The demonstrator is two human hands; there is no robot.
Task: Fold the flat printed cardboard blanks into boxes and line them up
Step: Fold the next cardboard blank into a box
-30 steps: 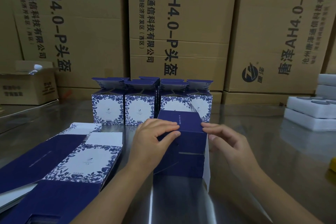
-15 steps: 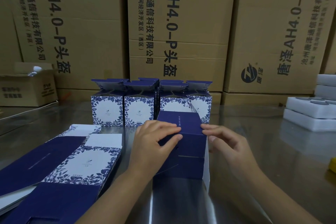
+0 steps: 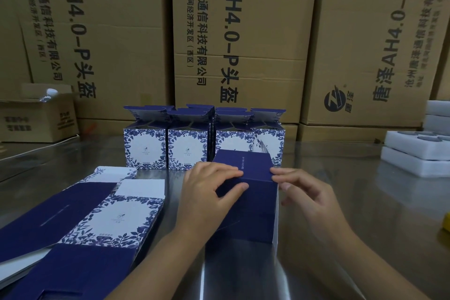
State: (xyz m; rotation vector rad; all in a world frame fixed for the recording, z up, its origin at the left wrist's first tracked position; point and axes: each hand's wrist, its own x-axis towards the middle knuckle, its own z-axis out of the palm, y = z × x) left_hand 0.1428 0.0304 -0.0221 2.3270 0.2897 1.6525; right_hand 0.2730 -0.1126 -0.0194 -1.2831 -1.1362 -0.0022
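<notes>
Head view: left hand and right hand are pinching top edge of navy-blue cardboard box, likely needing even pressure.

My left grip is a bare hand with slim fingers and short, rounded nails, the thumb's nail showing plainly. My right grip, to the right of the left grip, is bare as well, with nails cut just as short and faint creases at the knuckles. Below the left grip, both forearms are bare and slender from the wrist to the lower edge of view.
</notes>
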